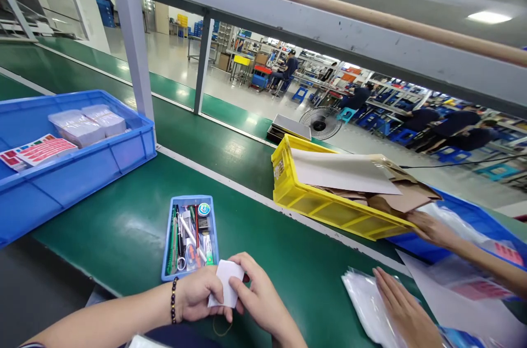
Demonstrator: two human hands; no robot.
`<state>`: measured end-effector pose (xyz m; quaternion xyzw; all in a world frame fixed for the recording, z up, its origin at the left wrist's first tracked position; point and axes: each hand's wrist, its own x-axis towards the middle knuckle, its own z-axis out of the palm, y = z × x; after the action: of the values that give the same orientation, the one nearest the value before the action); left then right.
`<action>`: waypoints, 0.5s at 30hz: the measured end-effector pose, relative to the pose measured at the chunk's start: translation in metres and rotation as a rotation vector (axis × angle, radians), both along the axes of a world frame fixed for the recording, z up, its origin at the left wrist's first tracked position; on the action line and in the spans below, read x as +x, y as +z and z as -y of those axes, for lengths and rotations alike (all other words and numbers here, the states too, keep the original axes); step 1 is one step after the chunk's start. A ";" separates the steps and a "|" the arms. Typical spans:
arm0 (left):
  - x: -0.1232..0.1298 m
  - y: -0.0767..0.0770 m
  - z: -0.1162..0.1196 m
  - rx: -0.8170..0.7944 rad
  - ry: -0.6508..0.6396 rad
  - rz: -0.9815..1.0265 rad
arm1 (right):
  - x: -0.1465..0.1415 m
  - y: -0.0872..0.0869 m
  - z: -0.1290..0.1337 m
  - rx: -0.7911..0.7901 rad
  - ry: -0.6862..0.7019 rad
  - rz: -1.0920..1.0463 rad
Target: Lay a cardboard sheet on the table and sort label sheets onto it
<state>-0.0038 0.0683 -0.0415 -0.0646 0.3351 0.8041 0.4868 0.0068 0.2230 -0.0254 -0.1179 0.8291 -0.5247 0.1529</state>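
A worker's left hand (198, 295) and right hand (260, 294) pinched a white paper piece (228, 275), both grips closed on it, over the green bench (123, 227) beside the small blue tray (165, 260), apparently mid-handling. Its long axis pointed away from the worker, far end leaning right; the next move seemed to call for steady thumbs

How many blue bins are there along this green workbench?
3: a large bin at left, a small stationery bin just beyond your left hand, and a third bin at right, partly hidden by the yellow bin. More could be hidden.
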 end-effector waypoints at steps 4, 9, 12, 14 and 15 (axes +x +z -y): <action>-0.001 0.002 0.002 0.039 -0.032 -0.022 | -0.002 0.004 0.002 -0.148 -0.018 0.125; -0.003 0.011 0.005 0.155 -0.181 -0.017 | -0.006 0.004 0.000 -0.396 0.032 0.216; -0.003 0.016 0.004 0.086 -0.140 -0.070 | -0.008 0.003 0.000 -0.483 0.008 0.254; -0.004 0.020 0.004 -0.032 -0.126 -0.193 | -0.007 0.006 0.001 -0.490 0.010 0.272; -0.004 0.022 0.004 -0.091 -0.142 -0.286 | -0.007 0.008 0.001 -0.476 0.018 0.267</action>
<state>-0.0083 0.0639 -0.0199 0.0526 0.4408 0.7526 0.4863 0.0001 0.2223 -0.0170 -0.0874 0.6537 -0.7145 0.2335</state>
